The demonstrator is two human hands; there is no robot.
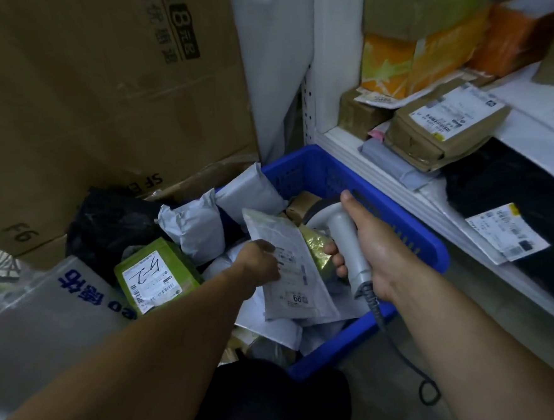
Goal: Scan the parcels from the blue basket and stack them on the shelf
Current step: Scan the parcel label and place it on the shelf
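Bare forearms stretched from the near edge toward the flat grey plastic mailer (293, 280), which stood tilted on the pile inside the blue plastic lattice basket (411, 233). It looked light, limp and slick, likely to sag or slip, so a pinch along an edge beside the printed label seemed best. The left hand (259, 260) held it there, fingers (273, 264) curled on its left edge. The right hand (373, 249) was wrapped round the smooth grey handheld scanner (343, 234). Crinkled grey pouches (195, 228) and a stiff green carton (155, 277) lay around, and a taped brown cardboard box (443, 129) sat on the white shelf (381, 169).
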